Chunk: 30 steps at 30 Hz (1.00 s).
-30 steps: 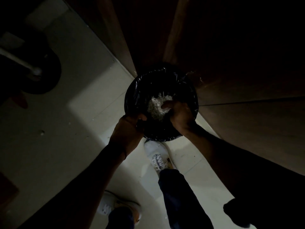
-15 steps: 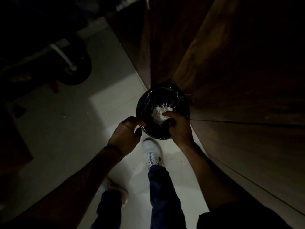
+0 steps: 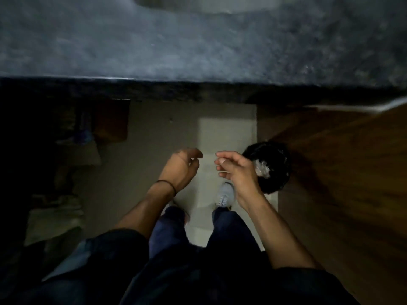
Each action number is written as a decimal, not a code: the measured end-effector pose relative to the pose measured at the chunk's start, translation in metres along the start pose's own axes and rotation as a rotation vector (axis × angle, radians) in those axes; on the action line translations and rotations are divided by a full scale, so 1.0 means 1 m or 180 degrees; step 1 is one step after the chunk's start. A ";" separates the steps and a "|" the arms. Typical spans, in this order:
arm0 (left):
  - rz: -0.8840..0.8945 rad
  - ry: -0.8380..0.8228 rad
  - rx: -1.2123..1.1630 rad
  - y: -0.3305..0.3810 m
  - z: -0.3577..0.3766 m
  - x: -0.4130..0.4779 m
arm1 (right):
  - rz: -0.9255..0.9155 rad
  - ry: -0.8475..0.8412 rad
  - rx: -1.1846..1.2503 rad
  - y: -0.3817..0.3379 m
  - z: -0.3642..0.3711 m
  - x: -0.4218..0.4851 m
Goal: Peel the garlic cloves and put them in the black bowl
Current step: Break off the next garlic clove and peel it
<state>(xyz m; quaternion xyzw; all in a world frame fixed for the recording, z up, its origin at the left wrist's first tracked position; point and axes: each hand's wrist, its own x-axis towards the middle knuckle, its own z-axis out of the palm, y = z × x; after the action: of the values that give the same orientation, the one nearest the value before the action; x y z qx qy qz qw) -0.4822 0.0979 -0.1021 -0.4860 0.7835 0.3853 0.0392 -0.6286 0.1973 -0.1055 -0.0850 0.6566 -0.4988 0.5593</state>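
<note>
A round black-lined bin [image 3: 276, 158] stands on the floor to the right, with a pile of white garlic skins [image 3: 262, 171] inside. My right hand [image 3: 236, 172] hovers just left of it, apart from the rim, fingers loosely curled and holding nothing. My left hand [image 3: 180, 168] hangs a little further left, fingers also relaxed and empty, with a thin dark band at the wrist. The two hands face each other across a small gap. No garlic cloves and no black bowl show in the dim, blurred view.
A dark speckled stone counter [image 3: 198, 40] spans the top. A brown wooden cabinet [image 3: 352, 177] stands right of the bin. Pale floor tiles [image 3: 226, 133] lie below, with my white shoe [image 3: 225, 194] on them. Dark clutter [image 3: 77, 150] sits in shadow at the left.
Both hands have left the bin, the left off its rim and the right out of the skins, and now hang empty. The view has swung up to the counter.
</note>
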 end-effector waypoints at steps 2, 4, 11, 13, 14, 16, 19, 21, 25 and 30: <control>-0.0131 0.0367 -0.0152 -0.020 -0.037 -0.032 | -0.0015 -0.0444 -0.0103 -0.019 0.050 -0.015; -0.0283 0.0761 -0.0325 -0.046 -0.071 -0.066 | -0.0030 -0.0864 -0.0252 -0.036 0.100 -0.026; -0.0762 0.2270 -0.0971 -0.136 -0.152 -0.186 | -0.0227 -0.1973 -0.0819 -0.069 0.275 -0.066; -0.0821 0.2688 -0.1123 -0.158 -0.167 -0.211 | -0.0285 -0.2133 -0.0939 -0.069 0.320 -0.075; -0.0857 0.2827 -0.1194 -0.167 -0.174 -0.220 | -0.0318 -0.2192 -0.0996 -0.067 0.340 -0.078; -0.0918 0.3055 -0.1290 -0.186 -0.186 -0.233 | -0.0365 -0.2286 -0.1084 -0.062 0.376 -0.085; -0.0984 0.3356 -0.1287 -0.217 -0.202 -0.245 | -0.0358 -0.2433 -0.1134 -0.053 0.422 -0.093; -0.1101 0.3458 -0.1421 -0.236 -0.208 -0.248 | -0.0352 -0.2517 -0.1213 -0.047 0.446 -0.095; -0.1380 0.3747 -0.1600 -0.267 -0.220 -0.249 | -0.0591 -0.2672 -0.1597 -0.037 0.491 -0.089; -0.1819 0.4429 -0.1727 -0.289 -0.236 -0.242 | -0.1085 -0.2997 -0.2285 -0.027 0.547 -0.069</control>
<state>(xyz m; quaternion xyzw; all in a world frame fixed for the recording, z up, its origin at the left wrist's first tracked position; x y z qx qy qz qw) -0.0533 0.0568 0.0049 -0.7895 0.3523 0.1458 -0.4810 -0.1681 -0.0761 0.0266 -0.5829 0.4434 -0.2379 0.6380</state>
